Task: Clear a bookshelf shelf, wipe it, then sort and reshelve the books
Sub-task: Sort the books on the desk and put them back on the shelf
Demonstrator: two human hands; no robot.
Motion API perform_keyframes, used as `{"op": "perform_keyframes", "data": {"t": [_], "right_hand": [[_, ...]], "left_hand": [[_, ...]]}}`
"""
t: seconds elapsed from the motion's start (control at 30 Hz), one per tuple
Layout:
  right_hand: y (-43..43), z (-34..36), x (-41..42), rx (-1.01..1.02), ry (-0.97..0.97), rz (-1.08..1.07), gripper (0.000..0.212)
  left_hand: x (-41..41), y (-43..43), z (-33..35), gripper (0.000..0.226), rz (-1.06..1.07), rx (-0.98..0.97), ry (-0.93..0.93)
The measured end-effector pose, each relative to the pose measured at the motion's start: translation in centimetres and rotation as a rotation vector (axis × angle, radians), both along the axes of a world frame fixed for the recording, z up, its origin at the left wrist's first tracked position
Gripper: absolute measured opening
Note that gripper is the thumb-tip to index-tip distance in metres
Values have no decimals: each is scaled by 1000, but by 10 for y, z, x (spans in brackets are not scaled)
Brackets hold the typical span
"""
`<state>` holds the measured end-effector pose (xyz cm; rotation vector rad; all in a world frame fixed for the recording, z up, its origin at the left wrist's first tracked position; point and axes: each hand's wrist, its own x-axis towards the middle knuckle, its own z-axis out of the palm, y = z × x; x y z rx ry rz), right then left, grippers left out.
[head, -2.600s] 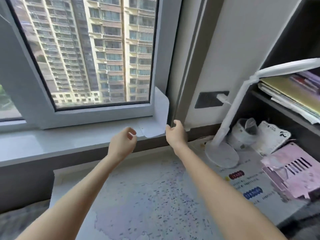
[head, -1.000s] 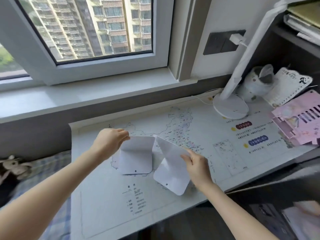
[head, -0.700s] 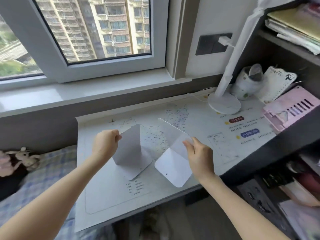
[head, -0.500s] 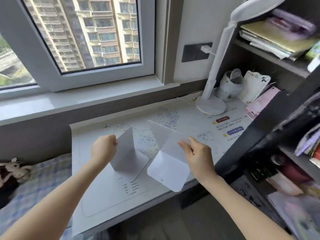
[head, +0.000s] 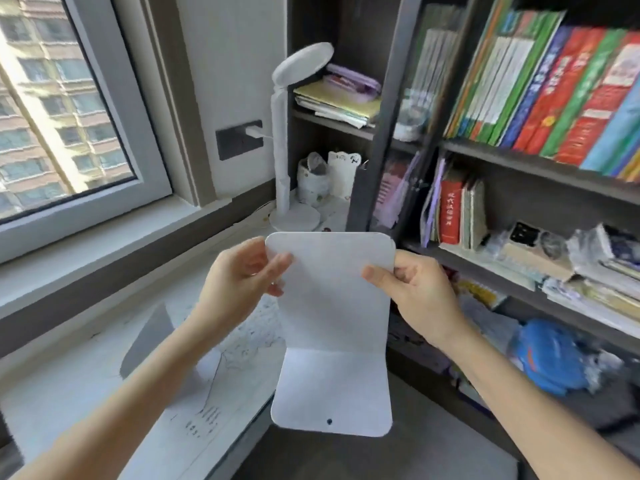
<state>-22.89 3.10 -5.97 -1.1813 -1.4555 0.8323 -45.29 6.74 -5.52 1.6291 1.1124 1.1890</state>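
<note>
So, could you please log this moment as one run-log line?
left hand: grips white bookend left edge | right hand: grips right edge | second bookend: standing on desk

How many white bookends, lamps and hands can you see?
Bookends: 2 (held bookend, standing bookend)
Lamp: 1
Hands: 2 (left hand, right hand)
Total: 5

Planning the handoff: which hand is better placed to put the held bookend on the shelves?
Probably right: the right hand grips the bookend edge nearest the bookshelf, while the left hand holds the window side.
</note>
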Motion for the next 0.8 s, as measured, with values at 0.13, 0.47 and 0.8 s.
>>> {"op": "perform_keyframes", "data": {"t": [0.13, 0.47, 0.8], "right_hand": [[-48, 47, 62, 108, 57, -238, 16], [-140, 145, 223, 329, -44, -746, 8], [-192, 214, 382, 423, -212, -870, 13]], "left_hand": [[81, -2, 41, 32, -225, 111, -60], [295, -30, 167, 9, -680, 298, -220], [478, -45, 266, 12, -835, 309, -358]]}}
